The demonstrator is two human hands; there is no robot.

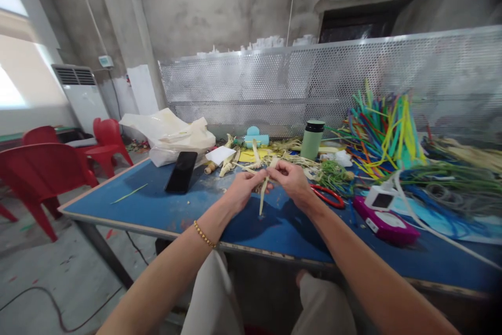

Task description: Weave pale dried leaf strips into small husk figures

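My left hand [246, 187] and my right hand [291, 178] meet over the blue table. Both pinch a pale, straw-coloured plant strip [262, 200], one end of which hangs down below the fingers. Another thin length pokes out to the left above my left hand. Where the strips cross, my fingertips partly hide them. Red-handled scissors [328, 196] lie just right of my right hand; their blades do not show. Behind my hands is a heap of similar pale strips [270, 152] and small twisted straw pieces [227, 163].
A black phone [181, 172] and a white plastic bag [172, 134] are on the left of the blue table [137, 215]. A green tumbler [312, 140] stands at the back. Coloured strips [392, 131], green cord [335, 178] and a magenta box [386, 225] with a white cable [415, 217] fill the right.
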